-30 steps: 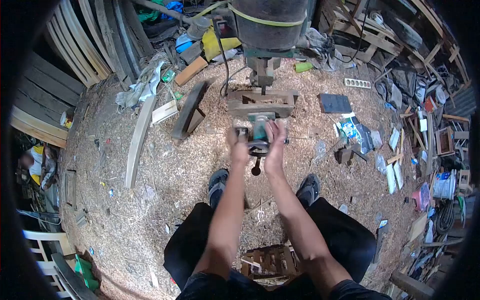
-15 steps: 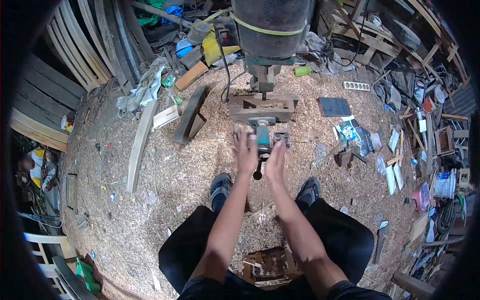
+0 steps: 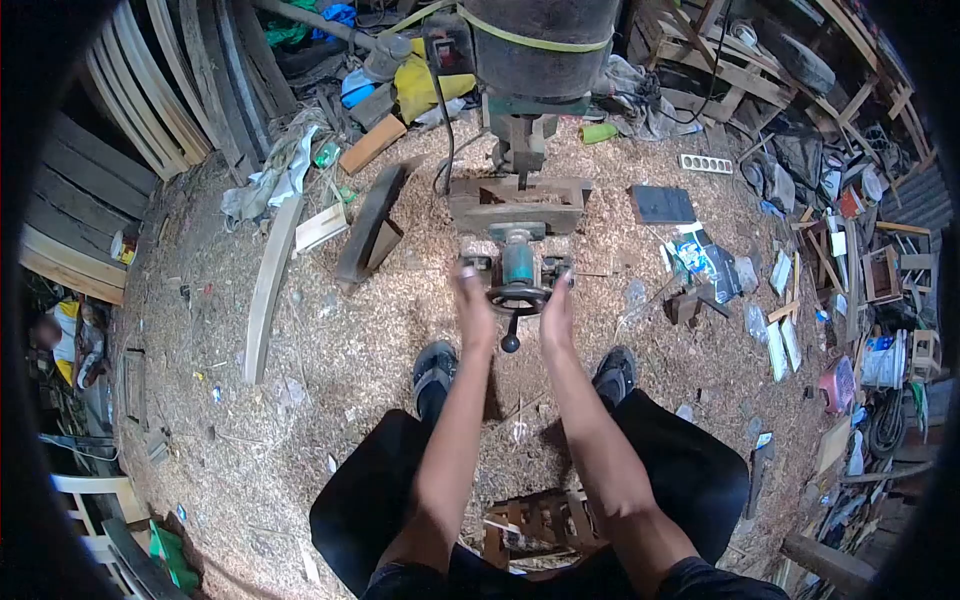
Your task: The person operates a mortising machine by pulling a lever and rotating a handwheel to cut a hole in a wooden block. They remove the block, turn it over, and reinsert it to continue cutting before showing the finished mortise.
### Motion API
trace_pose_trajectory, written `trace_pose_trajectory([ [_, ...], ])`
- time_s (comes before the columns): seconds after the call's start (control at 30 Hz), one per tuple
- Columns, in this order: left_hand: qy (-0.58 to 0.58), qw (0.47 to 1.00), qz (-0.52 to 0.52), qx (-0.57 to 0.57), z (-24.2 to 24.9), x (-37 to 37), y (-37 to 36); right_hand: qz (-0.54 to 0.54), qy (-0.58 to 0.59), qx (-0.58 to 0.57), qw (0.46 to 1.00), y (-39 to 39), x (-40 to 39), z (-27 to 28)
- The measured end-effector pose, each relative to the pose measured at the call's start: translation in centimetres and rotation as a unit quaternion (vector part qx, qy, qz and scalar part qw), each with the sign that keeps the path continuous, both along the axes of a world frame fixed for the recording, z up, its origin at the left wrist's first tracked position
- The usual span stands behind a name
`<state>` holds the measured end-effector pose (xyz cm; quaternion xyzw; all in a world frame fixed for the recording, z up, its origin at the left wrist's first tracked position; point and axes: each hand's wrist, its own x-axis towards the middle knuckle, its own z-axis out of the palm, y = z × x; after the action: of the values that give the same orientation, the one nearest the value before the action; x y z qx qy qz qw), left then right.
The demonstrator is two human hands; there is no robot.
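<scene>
A dark handwheel with a black knob on its crank sits in front of the green-and-grey clamp screw housing. My left hand is upright just left of the wheel, fingers stretched forward. On the other side, my right hand is held likewise, its fingertips close to the right-hand fitting of the housing. Neither hand holds anything visible. Past the clamp lies a thick wooden block with a long recess in its top. A vertical tool bit hangs over that block from the large machine head.
Wood shavings cover the floor. Left lie a long board and a dark timber; right are a dark slab and a power strip. Another person is at the far left. My feet flank the wheel.
My left hand has moved down and left from over the wheel's rim to beside it. My right hand has drawn slightly outward, so more of the wheel shows. The view has shifted slightly.
</scene>
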<state>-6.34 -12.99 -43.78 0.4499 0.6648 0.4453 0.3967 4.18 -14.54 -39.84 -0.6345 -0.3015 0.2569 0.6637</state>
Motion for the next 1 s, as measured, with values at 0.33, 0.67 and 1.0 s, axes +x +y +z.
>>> trace_pose_trajectory([
  [0.33,-0.008,1.000,-0.023,-0.010,-6.6,-1.1,2.5,0.147,0.106,0.037,0.983,-1.5,0.1,-3.2],
  [0.67,0.160,0.978,-0.029,-0.131,-1.7,-0.8,1.7,0.064,0.084,-0.022,0.994,-3.6,0.5,-3.8],
  [1.0,0.072,0.977,0.014,0.203,-1.2,3.2,3.0,0.098,0.045,-0.077,0.991,1.1,0.8,-8.1],
])
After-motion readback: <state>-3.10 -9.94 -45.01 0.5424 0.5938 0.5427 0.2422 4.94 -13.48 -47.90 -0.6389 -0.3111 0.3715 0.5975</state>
